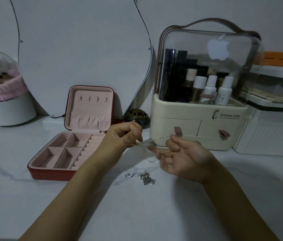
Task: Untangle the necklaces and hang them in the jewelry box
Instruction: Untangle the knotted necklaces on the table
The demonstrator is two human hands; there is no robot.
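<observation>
Mid-frame, left hand point(126, 135) and right hand point(180, 156) each pinch 1 thin chain point(156, 140) stretched between them; tangled necklaces point(145, 178) lie below; open jewelry box point(71, 136) sits left

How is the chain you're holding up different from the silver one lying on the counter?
The held chain is stretched in the air between the left hand and right hand; the silver pile lies on the marble counter, untouched. The held chain runs as one fairly straight line, while the silver pile is bunched in a knot. Both are thin metal necklaces, and neither hangs in the jewelry box yet.
</observation>
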